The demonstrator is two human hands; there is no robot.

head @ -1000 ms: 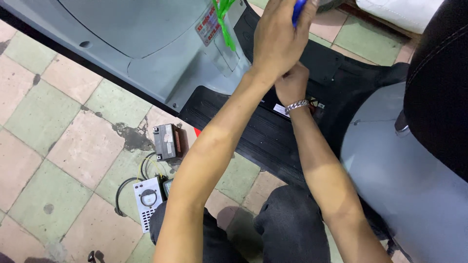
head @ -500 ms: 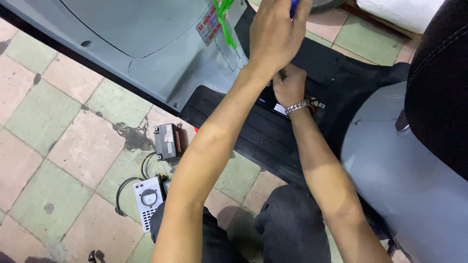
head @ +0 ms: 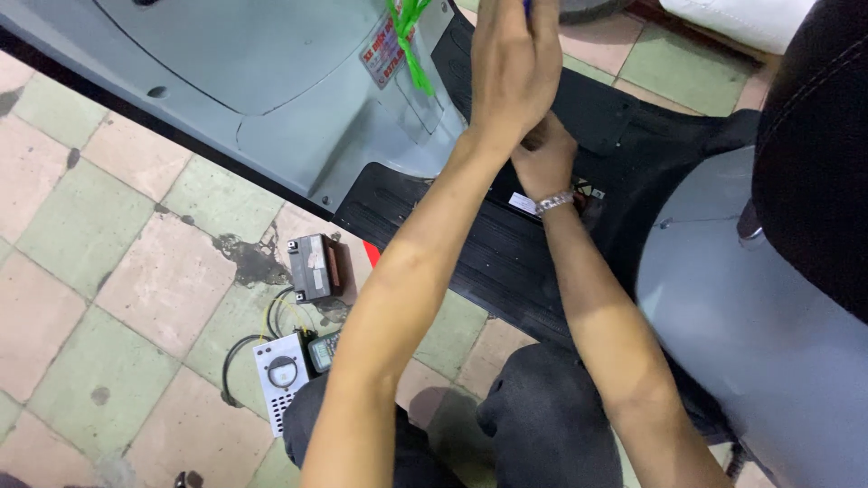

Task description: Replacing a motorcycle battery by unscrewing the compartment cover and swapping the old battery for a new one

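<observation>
My left hand point(head: 514, 68) is raised over the black floorboard point(head: 470, 258) of a grey scooter and is closed around a blue-handled tool point(head: 526, 5), of which only the tip of the handle shows. My right hand point(head: 542, 154), with a metal bracelet point(head: 554, 201) at the wrist, sits just below it with its fingers curled at an opening in the floorboard. The left hand hides what the right fingers hold.
On the tiled floor at the left lie a small dark battery point(head: 316, 265), a white box with a dial point(head: 282, 378), a small meter point(head: 324, 351) and black cables point(head: 242, 354). A green ribbon point(head: 409, 41) hangs from the grey front panel point(head: 271, 99). The black seat point(head: 814, 136) is at the right.
My left hand has turned slightly, so less of the blue handle shows than before. My right hand stays at the floorboard opening.
</observation>
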